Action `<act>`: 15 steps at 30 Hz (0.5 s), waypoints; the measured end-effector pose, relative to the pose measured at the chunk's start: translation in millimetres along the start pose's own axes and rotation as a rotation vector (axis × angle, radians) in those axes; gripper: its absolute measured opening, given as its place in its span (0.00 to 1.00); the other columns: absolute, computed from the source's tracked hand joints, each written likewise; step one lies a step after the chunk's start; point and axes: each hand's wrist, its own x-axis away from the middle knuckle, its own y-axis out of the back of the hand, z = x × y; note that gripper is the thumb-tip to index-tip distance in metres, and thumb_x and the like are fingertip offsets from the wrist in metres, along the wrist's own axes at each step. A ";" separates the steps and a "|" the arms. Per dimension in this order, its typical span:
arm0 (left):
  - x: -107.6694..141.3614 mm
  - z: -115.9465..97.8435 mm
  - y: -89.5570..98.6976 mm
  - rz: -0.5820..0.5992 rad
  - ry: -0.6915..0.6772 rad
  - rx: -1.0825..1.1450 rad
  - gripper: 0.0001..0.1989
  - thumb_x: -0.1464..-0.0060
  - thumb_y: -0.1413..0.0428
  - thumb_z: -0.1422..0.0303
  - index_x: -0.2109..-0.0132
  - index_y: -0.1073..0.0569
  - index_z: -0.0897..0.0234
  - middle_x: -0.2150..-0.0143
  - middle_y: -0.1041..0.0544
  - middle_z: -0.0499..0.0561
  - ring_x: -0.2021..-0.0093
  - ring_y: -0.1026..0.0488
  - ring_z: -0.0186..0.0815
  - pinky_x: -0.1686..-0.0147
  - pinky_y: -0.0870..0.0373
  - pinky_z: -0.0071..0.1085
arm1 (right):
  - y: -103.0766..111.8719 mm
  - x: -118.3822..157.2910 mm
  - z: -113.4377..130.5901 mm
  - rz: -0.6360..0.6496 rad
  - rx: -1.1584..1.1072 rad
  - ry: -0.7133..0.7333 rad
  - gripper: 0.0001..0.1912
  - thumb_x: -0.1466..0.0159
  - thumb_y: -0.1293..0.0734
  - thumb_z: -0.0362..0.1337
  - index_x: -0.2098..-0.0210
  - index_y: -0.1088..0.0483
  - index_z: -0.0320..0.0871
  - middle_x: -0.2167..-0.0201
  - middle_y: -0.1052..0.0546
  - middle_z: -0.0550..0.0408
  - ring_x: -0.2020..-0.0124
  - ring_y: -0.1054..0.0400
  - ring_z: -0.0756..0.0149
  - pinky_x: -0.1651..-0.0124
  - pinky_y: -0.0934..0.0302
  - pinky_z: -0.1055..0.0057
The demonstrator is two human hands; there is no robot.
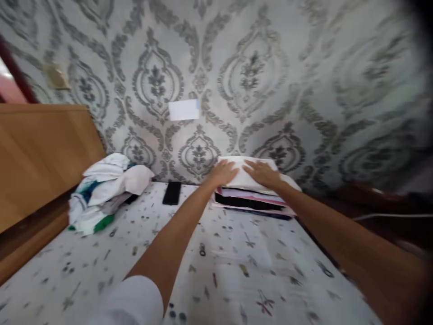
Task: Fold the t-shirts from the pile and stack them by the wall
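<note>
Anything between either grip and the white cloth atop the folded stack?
Nothing visible: the left grip and right grip both rest directly on the white cloth. The heaped clothes lie apart, off to the left.

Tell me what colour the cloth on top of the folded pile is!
The top cloth is white, as the head view shows.

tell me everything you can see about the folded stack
The folded stack looks like soft cloth in flat, slightly uneven layers: a white piece on top, then lilac, pink and black edges, with a dark blue one near the bottom. It lies flat on the patterned sheet, close to the wallpapered wall; whether it touches the wall is unclear. The left hand and right hand rest spread on its top.
</note>
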 end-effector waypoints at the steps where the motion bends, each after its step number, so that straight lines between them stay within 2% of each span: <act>1: 8.1 9.3 5.5 -0.001 -0.038 -0.030 0.19 0.36 0.44 0.60 0.42 0.29 0.61 0.40 0.29 0.55 0.44 0.28 0.45 0.45 0.28 0.46 | 0.8 -2.7 1.9 -0.030 0.001 0.005 0.28 0.30 0.42 0.53 0.35 0.35 0.50 0.34 0.35 0.38 0.35 0.42 0.34 0.40 0.54 0.27; 3: 29.2 39.9 22.9 0.018 -0.092 -0.108 0.18 0.35 0.45 0.60 0.42 0.28 0.58 0.40 0.29 0.55 0.44 0.28 0.43 0.46 0.28 0.42 | 2.8 -3.5 6.6 -0.087 0.009 0.022 0.26 0.30 0.40 0.49 0.39 0.30 0.42 0.40 0.29 0.31 0.39 0.37 0.33 0.41 0.54 0.27; 5: 55.9 83.1 51.6 0.016 -0.048 -0.188 0.17 0.35 0.46 0.60 0.43 0.28 0.59 0.40 0.29 0.58 0.46 0.28 0.41 0.47 0.26 0.44 | 5.7 6.4 11.8 -0.206 0.012 0.083 0.24 0.31 0.41 0.43 0.43 0.27 0.37 0.44 0.27 0.27 0.41 0.36 0.34 0.41 0.51 0.32; 7: 84.7 132.2 88.8 -0.006 0.056 -0.268 0.16 0.35 0.45 0.60 0.43 0.28 0.59 0.41 0.29 0.58 0.47 0.28 0.42 0.48 0.26 0.45 | 6.9 28.8 17.2 -0.346 -0.007 0.225 0.21 0.33 0.41 0.40 0.47 0.25 0.37 0.46 0.26 0.29 0.41 0.35 0.37 0.40 0.47 0.38; 8: 98.6 156.3 108.3 -0.010 0.103 -0.295 0.19 0.37 0.43 0.61 0.42 0.29 0.65 0.42 0.28 0.58 0.46 0.27 0.45 0.48 0.27 0.46 | 5.9 44.1 20.1 -0.392 -0.029 0.324 0.20 0.33 0.41 0.40 0.50 0.24 0.38 0.46 0.25 0.31 0.42 0.35 0.39 0.41 0.44 0.41; 9: 111.5 178.6 126.8 -0.004 0.146 -0.317 0.19 0.37 0.43 0.61 0.42 0.30 0.65 0.42 0.28 0.57 0.46 0.27 0.44 0.48 0.27 0.48 | 3.3 61.6 23.1 -0.411 -0.059 0.430 0.19 0.34 0.41 0.40 0.52 0.23 0.40 0.47 0.24 0.34 0.43 0.33 0.41 0.41 0.42 0.43; 11: 132.6 214.7 158.1 0.017 0.200 -0.329 0.16 0.37 0.42 0.62 0.46 0.27 0.65 0.43 0.27 0.57 0.44 0.29 0.45 0.43 0.32 0.51 | -5.8 100.2 29.3 -0.362 -0.131 0.613 0.17 0.34 0.41 0.42 0.57 0.22 0.44 0.50 0.23 0.39 0.46 0.31 0.45 0.43 0.38 0.46; 12: 140.0 227.6 170.3 0.014 0.216 -0.327 0.11 0.39 0.41 0.66 0.51 0.25 0.66 0.45 0.25 0.57 0.41 0.31 0.46 0.39 0.37 0.53 | -11.8 119.8 32.2 -0.320 -0.169 0.674 0.17 0.33 0.41 0.42 0.59 0.22 0.46 0.51 0.22 0.41 0.48 0.29 0.47 0.45 0.37 0.47; 14: 147.1 243.6 189.4 -0.010 0.253 -0.309 0.01 0.43 0.41 0.73 0.62 0.24 0.65 0.49 0.23 0.57 0.38 0.35 0.48 0.35 0.46 0.52 | -23.9 156.2 37.4 -0.234 -0.225 0.698 0.16 0.33 0.41 0.43 0.59 0.22 0.49 0.52 0.21 0.44 0.50 0.28 0.49 0.47 0.35 0.49; 15: 147.1 247.6 197.6 -0.032 0.276 -0.293 0.02 0.46 0.41 0.75 0.67 0.25 0.65 0.52 0.22 0.58 0.38 0.35 0.49 0.35 0.48 0.52 | -29.0 171.9 39.4 -0.200 -0.255 0.690 0.16 0.33 0.41 0.43 0.59 0.22 0.50 0.53 0.20 0.45 0.50 0.27 0.49 0.48 0.34 0.50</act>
